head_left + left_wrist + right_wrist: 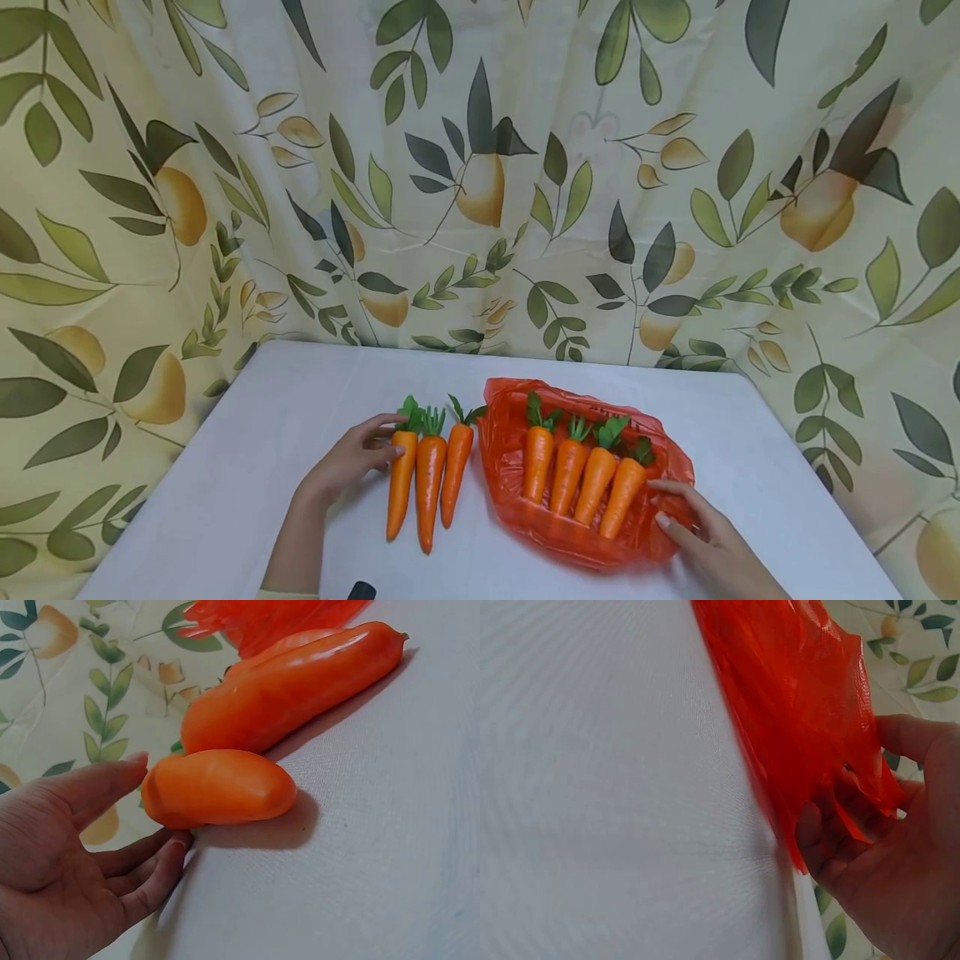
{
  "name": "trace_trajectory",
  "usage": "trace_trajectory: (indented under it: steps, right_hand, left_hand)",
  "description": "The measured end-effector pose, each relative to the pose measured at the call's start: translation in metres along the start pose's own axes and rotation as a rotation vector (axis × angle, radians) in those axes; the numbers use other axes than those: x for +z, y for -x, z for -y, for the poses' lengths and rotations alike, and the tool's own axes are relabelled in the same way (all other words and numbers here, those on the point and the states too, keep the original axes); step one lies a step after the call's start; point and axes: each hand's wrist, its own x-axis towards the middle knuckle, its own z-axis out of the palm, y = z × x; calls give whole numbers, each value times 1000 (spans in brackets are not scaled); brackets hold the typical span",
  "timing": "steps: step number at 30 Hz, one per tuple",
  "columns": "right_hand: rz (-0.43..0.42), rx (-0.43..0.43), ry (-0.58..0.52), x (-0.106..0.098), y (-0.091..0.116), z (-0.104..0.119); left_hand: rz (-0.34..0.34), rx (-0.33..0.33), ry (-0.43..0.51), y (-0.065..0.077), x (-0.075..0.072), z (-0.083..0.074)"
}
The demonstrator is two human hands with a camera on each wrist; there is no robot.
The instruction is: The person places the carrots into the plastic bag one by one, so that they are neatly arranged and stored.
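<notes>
Three orange carrots with green tops lie side by side on the white table, left of a red plastic bag (585,533). My left hand (360,454) holds the leftmost carrot (401,479) near its leafy end. In the left wrist view, the thumb is on one side of this carrot (225,787) and the fingers are on the other. The middle carrot (430,483) and the slimmer right carrot (456,475) lie beside it. Several more carrots (597,483) rest in the bag's open mouth, tops pointing away. My right hand (701,521) grips the bag's right edge, fingers partly behind the film (802,712).
The white tabletop (750,450) extends around the carrots and bag. A curtain with a fruit-and-leaf print (480,275) hangs behind the table and along its sides. A small black object (362,591) shows at the near edge, mostly cut off.
</notes>
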Motion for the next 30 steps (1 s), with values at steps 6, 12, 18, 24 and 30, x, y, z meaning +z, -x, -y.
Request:
trace_trajectory:
  steps: [6,12,18,24,30]
  right_hand:
    - [2,0,10,0,-1,-1]
    - [5,-17,19,0,0,-1]
    - [4,-26,24,-1,1,-1]
    - [2,3,13,0,1,0]
    - [0,18,8,2,-1,-1]
  left_hand:
    - [4,0,5,-1,2,0]
    - [7,-11,-11,-1,5,-2]
    - [4,-17,-51,0,8,-3]
    - [18,27,-80,2,7,-5]
    - [26,42,-99,2,7,-5]
